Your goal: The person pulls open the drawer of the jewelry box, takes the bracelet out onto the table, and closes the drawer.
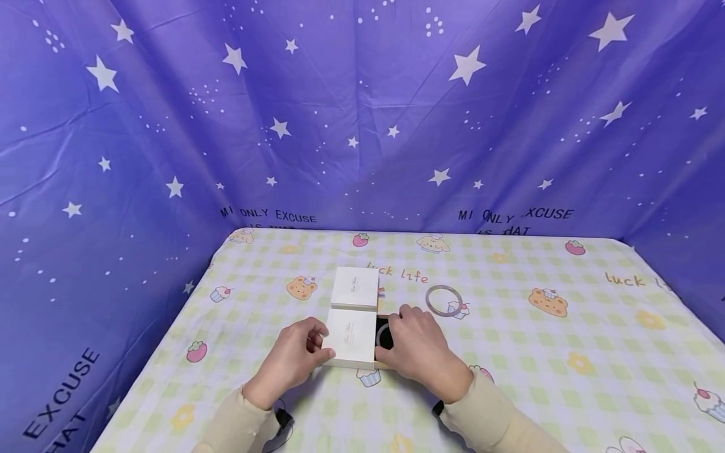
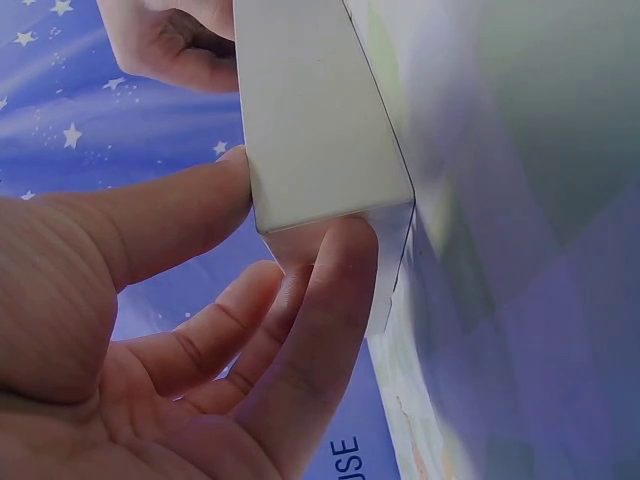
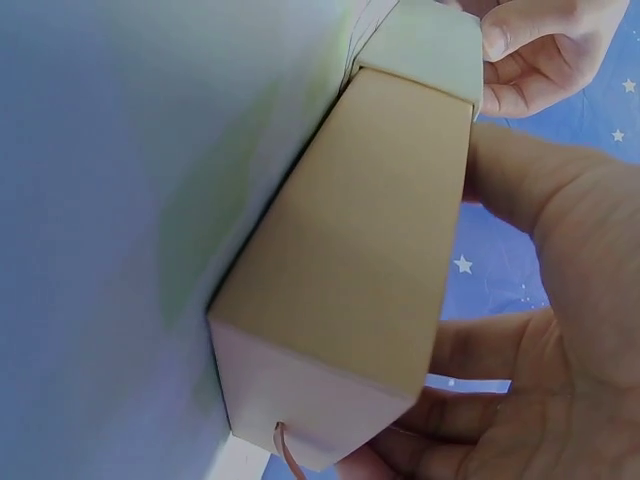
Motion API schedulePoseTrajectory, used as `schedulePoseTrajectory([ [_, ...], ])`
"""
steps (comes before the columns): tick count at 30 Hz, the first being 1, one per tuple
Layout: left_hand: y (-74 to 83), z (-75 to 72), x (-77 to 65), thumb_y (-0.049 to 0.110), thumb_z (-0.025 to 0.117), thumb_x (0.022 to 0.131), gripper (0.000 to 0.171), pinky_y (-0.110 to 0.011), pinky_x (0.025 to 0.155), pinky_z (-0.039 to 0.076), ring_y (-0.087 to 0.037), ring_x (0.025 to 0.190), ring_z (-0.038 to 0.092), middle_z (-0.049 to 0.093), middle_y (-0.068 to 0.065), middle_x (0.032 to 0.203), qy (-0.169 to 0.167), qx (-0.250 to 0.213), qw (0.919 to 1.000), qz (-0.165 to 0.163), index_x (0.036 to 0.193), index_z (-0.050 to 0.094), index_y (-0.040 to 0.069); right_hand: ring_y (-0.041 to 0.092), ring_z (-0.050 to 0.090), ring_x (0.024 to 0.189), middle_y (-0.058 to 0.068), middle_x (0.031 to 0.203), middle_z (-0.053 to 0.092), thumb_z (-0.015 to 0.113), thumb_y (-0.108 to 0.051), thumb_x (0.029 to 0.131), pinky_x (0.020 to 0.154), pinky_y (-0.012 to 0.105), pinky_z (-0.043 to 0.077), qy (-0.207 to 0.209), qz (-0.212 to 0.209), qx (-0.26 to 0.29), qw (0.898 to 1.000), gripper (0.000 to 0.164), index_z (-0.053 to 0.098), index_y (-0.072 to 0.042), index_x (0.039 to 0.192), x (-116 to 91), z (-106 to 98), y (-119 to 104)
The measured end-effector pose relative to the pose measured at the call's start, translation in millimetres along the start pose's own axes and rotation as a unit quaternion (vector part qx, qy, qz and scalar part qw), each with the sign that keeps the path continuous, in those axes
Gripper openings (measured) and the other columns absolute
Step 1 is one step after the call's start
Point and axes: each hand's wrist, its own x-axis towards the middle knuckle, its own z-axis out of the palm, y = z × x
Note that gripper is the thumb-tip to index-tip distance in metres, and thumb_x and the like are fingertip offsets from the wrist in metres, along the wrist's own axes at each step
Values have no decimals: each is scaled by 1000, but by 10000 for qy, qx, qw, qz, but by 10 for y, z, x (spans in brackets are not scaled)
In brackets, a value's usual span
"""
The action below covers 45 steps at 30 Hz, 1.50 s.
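Observation:
A white drawer box (image 1: 351, 336) lies on the tablecloth, its drawer (image 3: 350, 220) pulled out to the right. My left hand (image 1: 297, 352) holds the box's left end, the thumb along the near top edge and fingertips against the end face. In the dark interior of the drawer lies a grey bangle (image 1: 380, 338), partly hidden beneath my right hand (image 1: 419, 343). The right thumb and fingers reach over the drawer walls and curl down at opposite sides of the bangle; the fingertips are mostly hidden. A second bangle (image 1: 444, 301), pale and translucent, rests on the cloth beyond the right hand.
Directly behind the drawer box sits another white box (image 1: 355, 287) with a small ribbon tab on its right side. The checked tablecloth (image 1: 510, 352) covers the table. A purple star-patterned curtain (image 1: 362, 126) hangs behind and along both sides.

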Motion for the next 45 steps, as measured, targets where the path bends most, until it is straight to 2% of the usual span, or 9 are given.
schedulePoseTrajectory([
  [24, -1, 11, 13, 4, 78, 77, 24, -23, 58, 44, -11, 64, 51, 53, 1, 74, 48, 22, 9999, 99, 94, 60, 3, 23, 41, 68, 6, 78, 47, 71, -32, 68, 58, 35, 40, 6, 225, 62, 9997, 37, 65, -1, 86, -22, -43, -12],
  [35, -21, 9, 14, 5, 77, 77, 23, -23, 58, 44, -11, 64, 51, 53, 2, 74, 43, 64, 10000, 63, 94, 61, 3, 24, 41, 73, 8, 86, 50, 70, -31, 66, 70, 34, 39, 405, 63, 69, 9991, 36, 64, -3, 87, -39, -44, 52],
  [45, -26, 4, 10, 5, 77, 77, 23, -23, 58, 44, -11, 64, 51, 53, 2, 74, 66, 59, 9999, 73, 93, 60, 4, 23, 44, 76, 9, 93, 54, 69, -32, 66, 66, 33, 42, 568, 123, 132, 9982, 39, 66, -3, 91, -63, -52, 106],
])
